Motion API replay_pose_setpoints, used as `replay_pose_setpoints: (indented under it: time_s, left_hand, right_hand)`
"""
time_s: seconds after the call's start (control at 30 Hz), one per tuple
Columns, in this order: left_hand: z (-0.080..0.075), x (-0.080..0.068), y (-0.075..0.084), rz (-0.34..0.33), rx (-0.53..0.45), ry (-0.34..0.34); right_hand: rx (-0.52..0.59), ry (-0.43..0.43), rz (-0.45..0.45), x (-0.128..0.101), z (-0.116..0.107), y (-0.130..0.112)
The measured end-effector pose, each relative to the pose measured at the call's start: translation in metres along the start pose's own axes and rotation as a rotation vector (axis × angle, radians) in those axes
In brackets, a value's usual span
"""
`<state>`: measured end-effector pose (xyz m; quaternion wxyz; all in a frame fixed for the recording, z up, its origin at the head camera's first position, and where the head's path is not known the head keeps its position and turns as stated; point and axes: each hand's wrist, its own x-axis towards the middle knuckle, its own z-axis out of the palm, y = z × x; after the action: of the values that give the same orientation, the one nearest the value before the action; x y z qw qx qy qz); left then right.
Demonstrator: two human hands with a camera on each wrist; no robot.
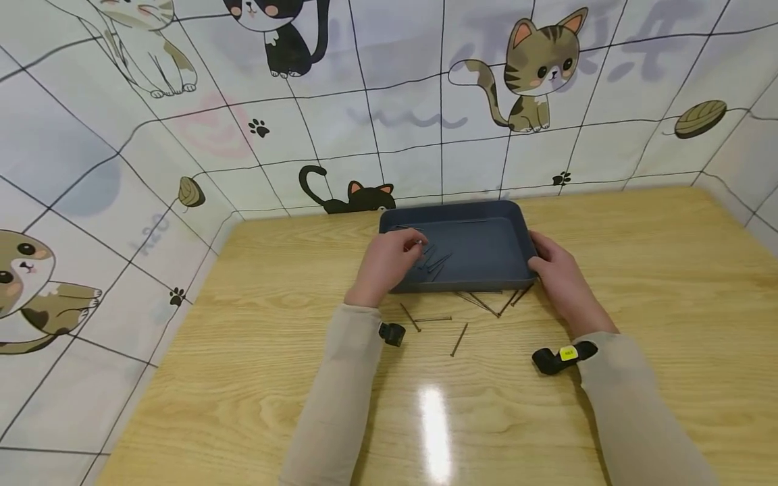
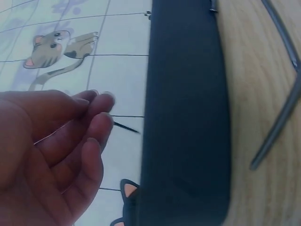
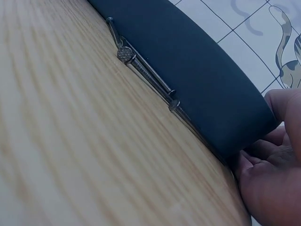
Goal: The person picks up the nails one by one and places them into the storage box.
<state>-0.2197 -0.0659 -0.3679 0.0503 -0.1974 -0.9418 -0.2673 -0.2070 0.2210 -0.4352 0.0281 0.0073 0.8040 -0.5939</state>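
Note:
A dark blue-grey tray (image 1: 462, 282) lies on the wooden table (image 1: 243, 351) near the back wall. My left hand (image 1: 418, 246) hovers over the tray's left part and pinches a thin nail (image 2: 126, 127) between its fingertips (image 2: 106, 108). Several nails (image 1: 436, 261) lie inside the tray. My right hand (image 1: 537, 260) grips the tray's front right corner, its fingers (image 3: 268, 155) pressed against the tray wall (image 3: 197, 80). More nails (image 3: 146, 70) lie on the table along the front wall (image 2: 188, 117).
Loose nails (image 1: 458, 339) are scattered on the table in front of the tray, between my forearms. Another nail (image 2: 282, 117) lies beside the tray. Cat-patterned walls (image 1: 425, 101) close in the back and left sides. The table's edge runs at the right.

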Motion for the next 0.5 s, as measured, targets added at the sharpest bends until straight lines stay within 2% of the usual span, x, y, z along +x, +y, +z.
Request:
replay_pose_setpoints:
  time_s: [0.3, 0.5]
  left_hand:
    - [0.012, 0.004, -0.008, -0.064, 0.115, -0.111]
    - [0.016, 0.003, -0.009, -0.121, 0.129, -0.195]
  right_hand:
    - [0.016, -0.01, -0.008, -0.002, -0.001, -0.001]
    - [0.022, -0.015, -0.001, -0.001, -0.001, -0.002]
